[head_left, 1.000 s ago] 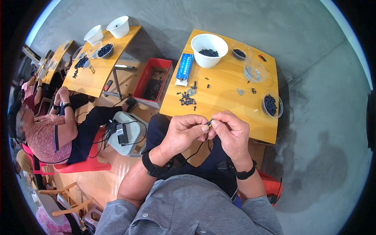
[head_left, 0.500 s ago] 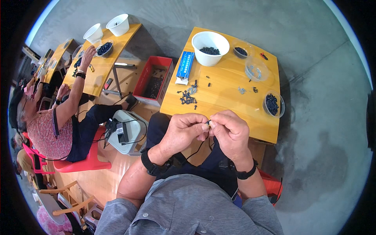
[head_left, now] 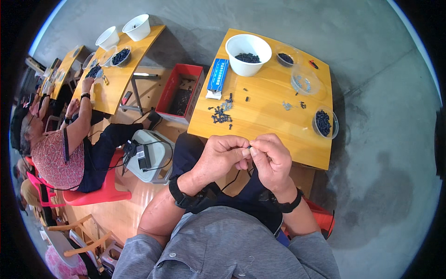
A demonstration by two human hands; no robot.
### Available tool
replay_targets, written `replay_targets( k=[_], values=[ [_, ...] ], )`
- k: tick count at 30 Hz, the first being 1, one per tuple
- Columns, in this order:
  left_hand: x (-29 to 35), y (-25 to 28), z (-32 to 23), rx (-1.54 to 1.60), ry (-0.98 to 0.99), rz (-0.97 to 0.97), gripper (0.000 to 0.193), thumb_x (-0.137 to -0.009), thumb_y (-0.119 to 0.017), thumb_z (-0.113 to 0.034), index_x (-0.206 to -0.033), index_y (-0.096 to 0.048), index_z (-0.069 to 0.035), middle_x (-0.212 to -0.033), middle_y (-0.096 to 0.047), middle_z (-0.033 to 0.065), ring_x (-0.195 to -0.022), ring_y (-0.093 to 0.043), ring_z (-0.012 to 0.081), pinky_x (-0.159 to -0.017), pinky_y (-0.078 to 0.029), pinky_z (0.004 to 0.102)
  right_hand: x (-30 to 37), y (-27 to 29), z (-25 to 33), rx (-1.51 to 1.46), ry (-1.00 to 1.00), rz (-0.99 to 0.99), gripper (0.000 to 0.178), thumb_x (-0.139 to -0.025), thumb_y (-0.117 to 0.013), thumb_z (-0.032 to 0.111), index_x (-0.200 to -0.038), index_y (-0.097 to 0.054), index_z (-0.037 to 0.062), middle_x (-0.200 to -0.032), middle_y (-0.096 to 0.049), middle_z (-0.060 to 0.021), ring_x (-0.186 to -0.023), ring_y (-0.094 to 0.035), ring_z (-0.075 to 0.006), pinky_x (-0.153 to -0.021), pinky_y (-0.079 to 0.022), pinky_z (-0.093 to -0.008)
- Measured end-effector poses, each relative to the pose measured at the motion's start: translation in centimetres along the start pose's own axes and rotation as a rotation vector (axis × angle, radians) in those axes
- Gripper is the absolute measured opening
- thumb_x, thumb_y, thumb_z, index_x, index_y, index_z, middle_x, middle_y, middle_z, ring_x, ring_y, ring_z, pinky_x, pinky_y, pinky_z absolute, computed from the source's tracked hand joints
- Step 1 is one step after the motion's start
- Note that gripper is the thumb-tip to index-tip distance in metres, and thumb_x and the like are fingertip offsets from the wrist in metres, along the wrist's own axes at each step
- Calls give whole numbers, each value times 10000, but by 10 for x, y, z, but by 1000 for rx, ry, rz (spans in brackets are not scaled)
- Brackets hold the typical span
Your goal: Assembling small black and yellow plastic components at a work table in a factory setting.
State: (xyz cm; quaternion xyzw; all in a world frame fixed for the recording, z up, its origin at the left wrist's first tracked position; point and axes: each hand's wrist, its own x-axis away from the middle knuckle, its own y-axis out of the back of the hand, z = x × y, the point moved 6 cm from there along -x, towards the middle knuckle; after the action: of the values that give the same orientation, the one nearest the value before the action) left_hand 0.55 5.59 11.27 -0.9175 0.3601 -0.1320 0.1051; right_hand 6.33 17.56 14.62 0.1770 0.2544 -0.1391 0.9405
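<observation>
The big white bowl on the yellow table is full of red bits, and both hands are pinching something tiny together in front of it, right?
Not quite. The head view shows the white bowl on the yellow table holds dark, almost black bits, not red, and only in its bottom. The rest holds: the left hand and right hand pinch something tiny together.

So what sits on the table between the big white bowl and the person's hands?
In the head view, between the white bowl and the hands, lies a loose scatter of small dark parts on the yellow wooden table.

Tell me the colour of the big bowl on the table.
White bowl, holding small dark pieces; the head view shows it.
</observation>
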Motion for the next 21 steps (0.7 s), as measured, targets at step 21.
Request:
replay_targets(
  k=[21],
  values=[
    [21,-14,-15,187,-66,-9,70,-869,-606,-35,-893,-646,18,-871,-629,24,-794,-567,87,-728,-447,225,13,-4,-16,-726,-705,143,377,-948,-517,363,-843,-579,6,-670,-572,-60,-463,-534,-103,-407,-439,-213]
  ],
)
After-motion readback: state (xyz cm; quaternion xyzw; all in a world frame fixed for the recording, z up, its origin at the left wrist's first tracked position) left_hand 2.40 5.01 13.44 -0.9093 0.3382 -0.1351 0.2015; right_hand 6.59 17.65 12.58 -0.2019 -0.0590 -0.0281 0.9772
